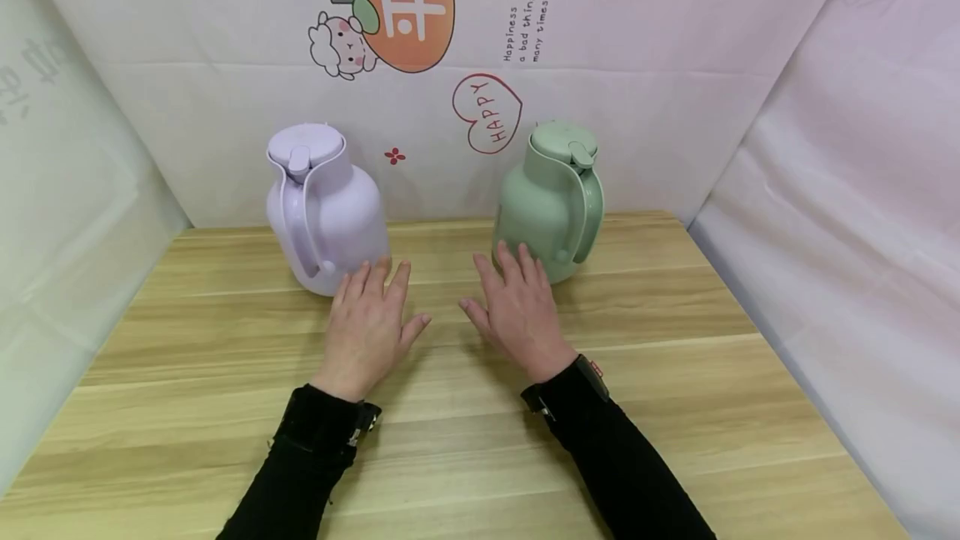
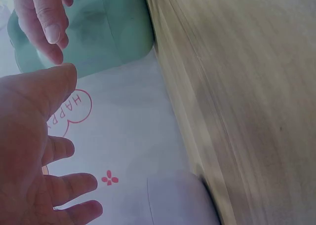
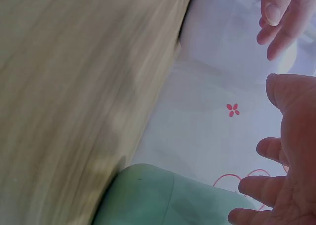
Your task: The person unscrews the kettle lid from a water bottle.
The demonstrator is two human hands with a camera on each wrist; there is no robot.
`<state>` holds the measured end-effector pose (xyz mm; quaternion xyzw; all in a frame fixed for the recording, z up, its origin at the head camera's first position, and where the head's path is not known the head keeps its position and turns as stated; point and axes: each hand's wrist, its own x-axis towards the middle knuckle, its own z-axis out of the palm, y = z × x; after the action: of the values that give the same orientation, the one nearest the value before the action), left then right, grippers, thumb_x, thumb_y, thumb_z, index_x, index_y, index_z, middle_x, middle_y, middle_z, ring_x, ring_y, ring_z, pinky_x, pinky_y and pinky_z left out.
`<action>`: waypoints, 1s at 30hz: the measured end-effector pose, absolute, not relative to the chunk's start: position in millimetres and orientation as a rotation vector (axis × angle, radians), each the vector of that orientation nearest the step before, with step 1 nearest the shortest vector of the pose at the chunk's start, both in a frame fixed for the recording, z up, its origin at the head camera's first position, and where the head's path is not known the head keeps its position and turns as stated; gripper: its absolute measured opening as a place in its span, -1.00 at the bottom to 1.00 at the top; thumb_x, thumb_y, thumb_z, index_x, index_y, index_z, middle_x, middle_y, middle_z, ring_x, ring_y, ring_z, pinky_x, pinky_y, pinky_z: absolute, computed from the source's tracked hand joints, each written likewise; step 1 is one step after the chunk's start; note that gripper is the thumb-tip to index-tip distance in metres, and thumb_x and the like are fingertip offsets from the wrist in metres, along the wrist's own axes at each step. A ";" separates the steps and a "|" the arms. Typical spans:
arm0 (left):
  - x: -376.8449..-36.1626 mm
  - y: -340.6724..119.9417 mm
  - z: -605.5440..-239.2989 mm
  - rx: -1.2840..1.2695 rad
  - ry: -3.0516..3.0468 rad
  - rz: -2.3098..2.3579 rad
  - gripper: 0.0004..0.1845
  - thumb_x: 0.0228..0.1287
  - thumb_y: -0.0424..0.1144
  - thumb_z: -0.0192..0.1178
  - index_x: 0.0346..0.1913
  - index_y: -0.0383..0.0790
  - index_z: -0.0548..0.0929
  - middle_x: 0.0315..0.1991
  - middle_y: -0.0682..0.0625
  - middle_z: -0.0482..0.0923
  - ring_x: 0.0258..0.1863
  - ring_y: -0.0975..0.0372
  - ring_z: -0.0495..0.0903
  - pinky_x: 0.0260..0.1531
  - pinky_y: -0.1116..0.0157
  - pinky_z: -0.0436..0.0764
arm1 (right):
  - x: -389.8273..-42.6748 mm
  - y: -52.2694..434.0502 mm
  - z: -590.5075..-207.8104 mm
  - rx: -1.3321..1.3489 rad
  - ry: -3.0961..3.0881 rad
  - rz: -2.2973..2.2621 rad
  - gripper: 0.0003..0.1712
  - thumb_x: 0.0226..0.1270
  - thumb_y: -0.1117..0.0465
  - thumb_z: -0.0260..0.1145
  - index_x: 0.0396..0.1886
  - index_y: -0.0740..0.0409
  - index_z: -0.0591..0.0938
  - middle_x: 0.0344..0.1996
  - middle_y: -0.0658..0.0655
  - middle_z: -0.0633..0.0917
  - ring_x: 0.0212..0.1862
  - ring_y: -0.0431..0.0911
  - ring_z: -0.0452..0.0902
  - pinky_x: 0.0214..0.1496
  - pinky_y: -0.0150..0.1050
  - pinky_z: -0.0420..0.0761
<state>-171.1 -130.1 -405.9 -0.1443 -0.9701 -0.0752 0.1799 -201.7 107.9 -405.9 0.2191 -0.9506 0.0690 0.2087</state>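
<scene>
A lilac jug (image 1: 324,207) with a lid and a side handle stands at the back left of the wooden table (image 1: 465,440). A green jug (image 1: 550,200) of the same shape stands at the back right. My left hand (image 1: 367,322) is open, palm down, with spread fingers just in front of the lilac jug's base. My right hand (image 1: 519,311) is open the same way, its fingertips by the green jug's base. Neither holds anything. The left wrist view shows my left hand (image 2: 29,151), the green jug (image 2: 98,32) and the lilac jug (image 2: 177,198). The right wrist view shows my right hand (image 3: 291,161) and the green jug (image 3: 163,195).
A white backdrop (image 1: 600,65) with a cartoon sheep, an orange shape and a "HAPPY" heart rises behind the jugs. White sheets close off the left and right sides of the table. Black sleeves cover both forearms.
</scene>
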 end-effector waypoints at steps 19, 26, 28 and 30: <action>-169.9 -129.9 -403.3 -0.414 -2.738 -0.218 -0.10 0.40 0.26 0.26 0.58 -0.23 0.31 0.51 -0.38 0.31 0.51 -0.27 0.28 0.48 -0.25 0.24 | -199.5 113.7 -390.9 0.624 -2.473 0.194 -0.23 0.50 -0.20 0.28 0.48 0.21 0.47 0.39 0.47 0.50 0.46 0.41 0.35 0.51 0.25 0.33; -170.5 -129.5 -404.0 -0.415 -2.726 -0.213 -0.10 0.38 0.26 0.28 0.57 -0.23 0.33 0.50 -0.39 0.33 0.50 -0.27 0.29 0.47 -0.25 0.26 | -202.0 116.7 -387.6 0.641 -2.404 0.194 -0.26 0.50 -0.18 0.28 0.41 0.28 0.52 0.31 0.50 0.56 0.41 0.34 0.45 0.53 0.19 0.33; -170.5 -129.4 -403.9 -0.416 -2.726 -0.216 -0.10 0.38 0.26 0.29 0.57 -0.24 0.33 0.50 -0.39 0.33 0.49 -0.27 0.29 0.47 -0.25 0.26 | -202.3 118.0 -386.0 0.643 -2.392 0.192 -0.25 0.50 -0.18 0.28 0.40 0.29 0.53 0.31 0.50 0.57 0.40 0.32 0.46 0.53 0.18 0.33; -170.6 -129.4 -403.8 -0.416 -2.729 -0.218 -0.10 0.38 0.26 0.29 0.57 -0.23 0.33 0.50 -0.39 0.33 0.49 -0.27 0.29 0.47 -0.25 0.26 | -202.6 119.6 -384.6 0.646 -2.378 0.196 -0.26 0.50 -0.18 0.27 0.39 0.30 0.53 0.30 0.50 0.57 0.40 0.31 0.47 0.53 0.19 0.33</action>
<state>-170.6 -129.4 -403.8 -0.1478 -0.9684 -0.0775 0.1853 -202.6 119.6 -384.6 0.2467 -0.9087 0.0749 0.3284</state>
